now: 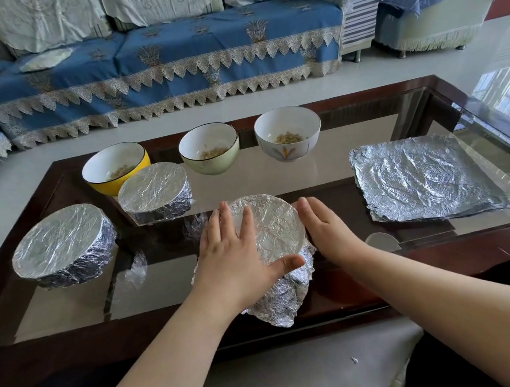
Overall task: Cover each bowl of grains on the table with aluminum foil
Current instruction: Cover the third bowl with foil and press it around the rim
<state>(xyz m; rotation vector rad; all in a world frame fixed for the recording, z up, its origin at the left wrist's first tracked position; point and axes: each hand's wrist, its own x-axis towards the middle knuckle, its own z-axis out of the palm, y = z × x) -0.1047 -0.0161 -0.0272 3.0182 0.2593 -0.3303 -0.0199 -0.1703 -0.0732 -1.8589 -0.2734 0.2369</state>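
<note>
A: Pressing foil over the near bowl (270, 226) at the worktop's (386, 283) front edge. Left hand (238, 253) lies flat on top, fingers straight, thumb along the near rim. Right hand (325, 226) rests open against the bowl's right side, clasping nothing.

B: Skirt status?

A: Crimped at the front; far side hidden, so probably not fully tucked. Two wrapped bowls stand to the left (64, 245) and behind-left (154, 192).

B: Remaining?

A: Three uncovered, grains visible: yellow bowl (115, 168), green bowl (209, 149), white bowl (288, 133), along the far edge. Spare foil sheets (425, 178) lie flat at the right.

B: Next move?

A: My judgement: finish smoothing the rim, then take one sheet and bring an open bowl close.
</note>
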